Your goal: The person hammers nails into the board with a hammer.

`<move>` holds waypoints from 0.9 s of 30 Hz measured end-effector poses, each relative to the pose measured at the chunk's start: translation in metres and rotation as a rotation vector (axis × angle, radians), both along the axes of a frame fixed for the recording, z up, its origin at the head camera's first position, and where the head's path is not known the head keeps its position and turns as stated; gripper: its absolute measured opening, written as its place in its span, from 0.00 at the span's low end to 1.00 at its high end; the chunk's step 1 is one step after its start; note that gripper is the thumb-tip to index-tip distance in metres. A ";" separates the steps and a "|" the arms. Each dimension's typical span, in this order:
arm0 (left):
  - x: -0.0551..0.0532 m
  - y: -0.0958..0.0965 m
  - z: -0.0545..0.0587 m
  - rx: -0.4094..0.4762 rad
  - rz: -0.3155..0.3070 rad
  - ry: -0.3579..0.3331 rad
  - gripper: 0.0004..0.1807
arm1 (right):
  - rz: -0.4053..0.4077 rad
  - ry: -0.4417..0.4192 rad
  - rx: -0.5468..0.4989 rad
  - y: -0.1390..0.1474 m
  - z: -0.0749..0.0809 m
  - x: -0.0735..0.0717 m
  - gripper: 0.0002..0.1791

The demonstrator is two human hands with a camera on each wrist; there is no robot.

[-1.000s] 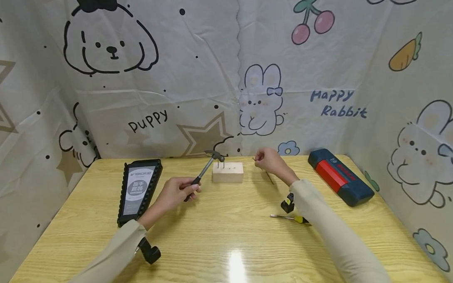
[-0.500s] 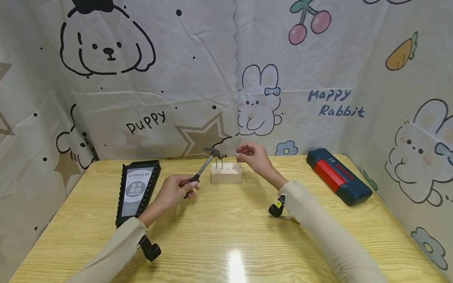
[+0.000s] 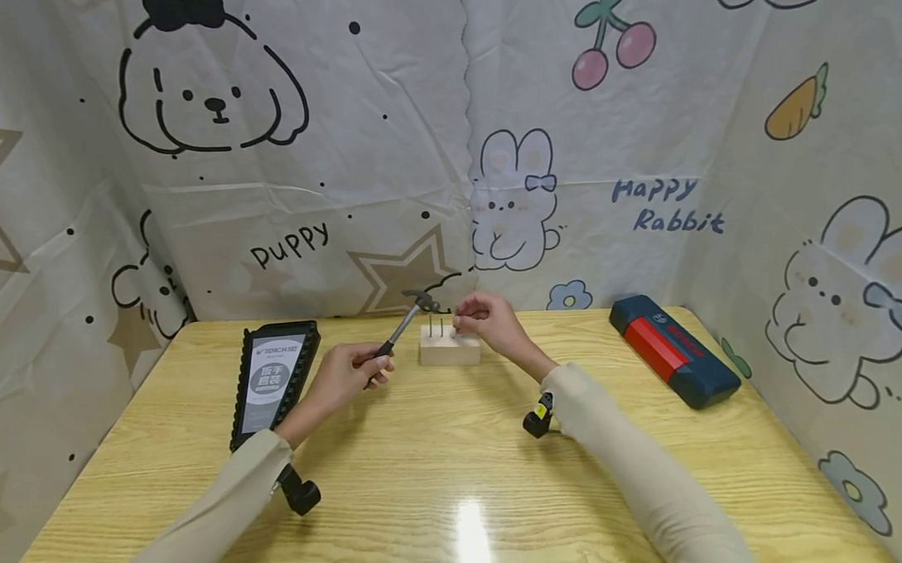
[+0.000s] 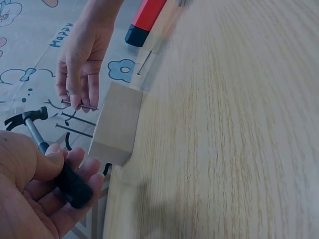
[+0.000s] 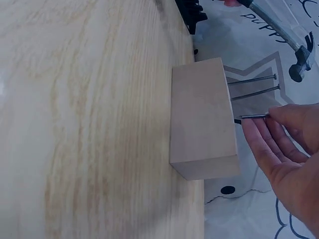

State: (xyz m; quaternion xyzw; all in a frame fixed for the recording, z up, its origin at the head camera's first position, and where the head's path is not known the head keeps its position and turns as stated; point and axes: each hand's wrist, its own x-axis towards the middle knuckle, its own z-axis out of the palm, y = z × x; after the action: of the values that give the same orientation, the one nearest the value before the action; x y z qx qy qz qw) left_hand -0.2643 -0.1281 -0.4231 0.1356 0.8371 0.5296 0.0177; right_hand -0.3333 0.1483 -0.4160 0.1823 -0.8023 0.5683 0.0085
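Observation:
My left hand (image 3: 347, 374) grips the black handle of a claw hammer (image 4: 70, 184), its head raised to the left of the wooden block (image 3: 449, 355). Two nails (image 5: 254, 93) stand upright in the block's top. Between thumb and fingers, my right hand (image 3: 495, 323) pinches a third nail (image 5: 255, 116), its point at the block's top beside the other two. Whether that point sits in a hole I cannot tell. Another nail (image 4: 145, 62) lies on the table past the block in the left wrist view.
A black wrench-set case (image 3: 274, 383) lies at the left of the wooden table (image 3: 399, 490). On the right is a dark blue and red Bosch case (image 3: 675, 351). Printed cloth (image 3: 386, 135) hangs behind and at both sides. My right forearm mostly covers a screwdriver.
My right hand has moved left with the nail, from beside the block to over its top. The left hand and hammer have hardly moved. The right wrist camera now hides most of the screwdriver.

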 end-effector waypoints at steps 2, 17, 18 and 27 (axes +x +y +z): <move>0.000 0.000 0.000 -0.001 0.004 0.000 0.13 | 0.005 0.001 0.004 0.000 -0.002 -0.001 0.08; -0.001 0.002 0.001 -0.008 0.011 0.032 0.12 | 0.025 0.029 0.041 -0.002 -0.007 -0.005 0.09; -0.001 0.003 0.001 -0.005 0.011 0.028 0.12 | 0.027 0.033 0.041 -0.002 -0.007 -0.006 0.09; 0.002 0.016 0.003 0.031 -0.008 0.020 0.12 | 0.040 0.072 0.062 0.000 -0.014 -0.006 0.09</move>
State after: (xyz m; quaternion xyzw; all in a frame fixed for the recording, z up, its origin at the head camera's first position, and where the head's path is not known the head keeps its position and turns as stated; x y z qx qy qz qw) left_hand -0.2626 -0.1121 -0.4205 0.1445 0.8284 0.5411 0.0093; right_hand -0.3392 0.1480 -0.4302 0.2188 -0.8150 0.5361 0.0204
